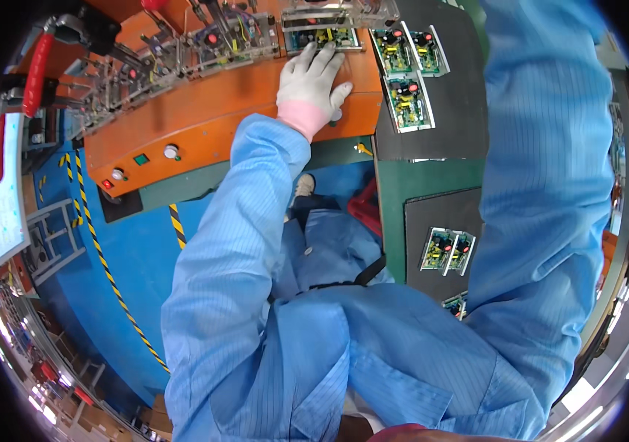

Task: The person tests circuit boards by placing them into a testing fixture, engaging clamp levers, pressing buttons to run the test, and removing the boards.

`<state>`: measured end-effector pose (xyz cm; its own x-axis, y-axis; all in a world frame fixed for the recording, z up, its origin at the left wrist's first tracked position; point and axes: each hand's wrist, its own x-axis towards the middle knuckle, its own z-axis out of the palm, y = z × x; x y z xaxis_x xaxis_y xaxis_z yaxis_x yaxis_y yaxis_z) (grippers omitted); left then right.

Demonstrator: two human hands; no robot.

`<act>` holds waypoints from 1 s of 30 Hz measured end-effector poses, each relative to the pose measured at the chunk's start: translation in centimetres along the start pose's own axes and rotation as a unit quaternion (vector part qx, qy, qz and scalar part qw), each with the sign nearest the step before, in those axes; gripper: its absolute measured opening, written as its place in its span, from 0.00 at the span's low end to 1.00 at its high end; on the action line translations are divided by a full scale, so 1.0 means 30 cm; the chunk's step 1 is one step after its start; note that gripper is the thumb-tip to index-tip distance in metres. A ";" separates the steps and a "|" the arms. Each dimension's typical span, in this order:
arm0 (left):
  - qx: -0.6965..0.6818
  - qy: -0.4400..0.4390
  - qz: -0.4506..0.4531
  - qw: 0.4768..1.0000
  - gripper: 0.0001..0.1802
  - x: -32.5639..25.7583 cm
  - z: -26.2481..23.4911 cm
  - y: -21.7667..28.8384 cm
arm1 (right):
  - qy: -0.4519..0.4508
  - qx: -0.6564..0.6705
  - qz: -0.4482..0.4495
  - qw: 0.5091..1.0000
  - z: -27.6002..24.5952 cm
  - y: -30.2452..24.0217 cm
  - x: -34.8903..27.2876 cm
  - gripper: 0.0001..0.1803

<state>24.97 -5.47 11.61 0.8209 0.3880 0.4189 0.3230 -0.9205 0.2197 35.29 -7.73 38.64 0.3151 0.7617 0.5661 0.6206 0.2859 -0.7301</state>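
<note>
My left hand (310, 85), in a white glove with a pink cuff, lies palm down on the orange test bench (241, 121). Its fingers are stretched out and its thumb points right. The fingertips reach the near edge of a green circuit board (322, 37) in a clear-plastic fixture (340, 15), whose raised cover stands behind the board. Whether they press on the board or only rest at its edge, I cannot tell. My right arm (543, 147), in a blue sleeve, stretches up along the right side and leaves the picture at the top; its hand is out of sight.
More clear fixtures (233, 40) with red-handled toggle clamps (38, 74) line the bench to the left. Right of it, circuit boards in metal frames (407, 102) lie on a black mat (451, 125). Nearer, another mat (421, 221) carries more boards (438, 249). Knobs (171, 152) dot the bench front.
</note>
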 end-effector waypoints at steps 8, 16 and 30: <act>0.097 0.058 0.040 0.993 0.30 -0.004 0.055 -0.054 | -0.312 0.818 -0.379 0.300 0.687 0.276 -1.129 0.22; -0.182 -0.364 -0.132 0.904 0.27 0.066 -0.169 0.047 | -0.244 0.778 -0.387 0.430 0.618 0.369 -1.051 0.20; -0.076 -0.328 -0.154 0.929 0.27 0.042 -0.112 0.066 | -0.173 0.644 -0.371 0.646 0.433 0.483 -0.788 0.17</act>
<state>25.07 -6.65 15.54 0.8275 0.4745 -0.3001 0.5601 -0.7347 0.3827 27.51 -14.05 9.70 -0.0435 0.1584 0.9864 -0.6746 0.7236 -0.1460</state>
